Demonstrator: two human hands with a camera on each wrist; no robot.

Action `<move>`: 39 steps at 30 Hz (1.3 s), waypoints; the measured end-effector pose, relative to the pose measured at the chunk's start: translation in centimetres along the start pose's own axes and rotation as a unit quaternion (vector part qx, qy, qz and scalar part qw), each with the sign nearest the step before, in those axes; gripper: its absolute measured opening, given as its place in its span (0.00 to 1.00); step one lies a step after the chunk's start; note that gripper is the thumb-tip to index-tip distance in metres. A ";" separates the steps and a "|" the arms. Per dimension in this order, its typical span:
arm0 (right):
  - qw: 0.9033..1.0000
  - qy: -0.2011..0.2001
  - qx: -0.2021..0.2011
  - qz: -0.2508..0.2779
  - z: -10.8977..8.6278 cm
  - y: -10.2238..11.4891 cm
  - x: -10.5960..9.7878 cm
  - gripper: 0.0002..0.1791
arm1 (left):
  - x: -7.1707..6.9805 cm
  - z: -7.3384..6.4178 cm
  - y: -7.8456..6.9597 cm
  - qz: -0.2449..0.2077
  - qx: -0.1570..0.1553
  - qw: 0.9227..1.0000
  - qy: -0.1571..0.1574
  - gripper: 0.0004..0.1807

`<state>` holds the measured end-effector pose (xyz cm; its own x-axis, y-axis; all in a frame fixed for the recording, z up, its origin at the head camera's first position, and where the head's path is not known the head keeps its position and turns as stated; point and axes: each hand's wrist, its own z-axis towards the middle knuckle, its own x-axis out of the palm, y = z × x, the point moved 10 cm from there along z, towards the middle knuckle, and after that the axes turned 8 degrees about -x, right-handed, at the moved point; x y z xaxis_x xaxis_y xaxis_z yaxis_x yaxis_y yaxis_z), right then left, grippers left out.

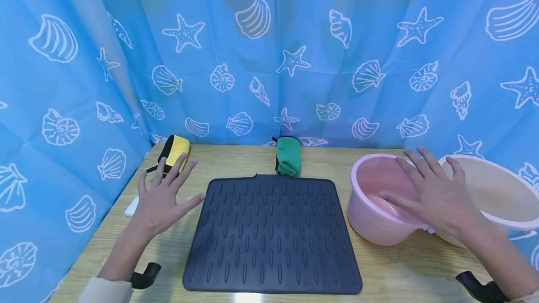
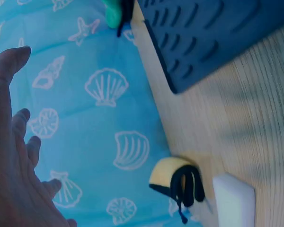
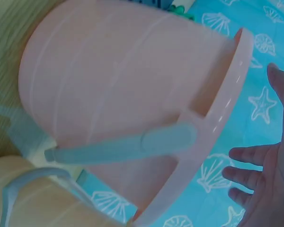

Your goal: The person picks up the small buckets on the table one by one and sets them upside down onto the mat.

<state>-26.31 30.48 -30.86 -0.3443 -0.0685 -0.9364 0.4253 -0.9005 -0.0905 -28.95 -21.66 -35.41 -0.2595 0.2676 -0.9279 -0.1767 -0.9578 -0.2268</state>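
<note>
My left hand is held in the air with its fingers spread, holding nothing. Just beyond its fingertips lies a rolled yellow fabric item with black edging and straps, and a white block sits beside that. On the other side, my right hand hovers over the pink bucket, fingers apart and nothing in them. The bucket's handle hangs against its side in the right wrist view. Between the hands, a dark ribbed mat lies flat on the table.
Behind the mat, a rolled green fabric item with black trim rests near the table's back edge. A cream bucket stands right of the pink one. A blue curtain with white shells hangs along the back and left of the wooden table.
</note>
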 end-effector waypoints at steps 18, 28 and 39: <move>0.996 -0.057 -0.051 0.037 1.0 4.3 0.1 0.41 | 2.2 0.5 -3.7 -0.110 -0.016 0.994 -0.020 0.40; 0.993 -0.079 -0.078 0.045 1.2 5.3 0.3 0.33 | 3.9 0.0 -5.4 -0.156 -0.020 0.987 0.012 0.35; 0.990 -0.069 -0.094 0.077 1.5 6.2 1.1 0.21 | 5.5 -0.1 -7.1 -0.181 -0.021 0.983 0.018 0.33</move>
<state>-25.32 24.14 -31.98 -0.3684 -0.2685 -0.8901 0.6251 -0.7802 -0.0234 -29.04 -13.42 -38.88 -0.1535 0.5885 -0.7938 -0.2120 -0.8043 -0.5552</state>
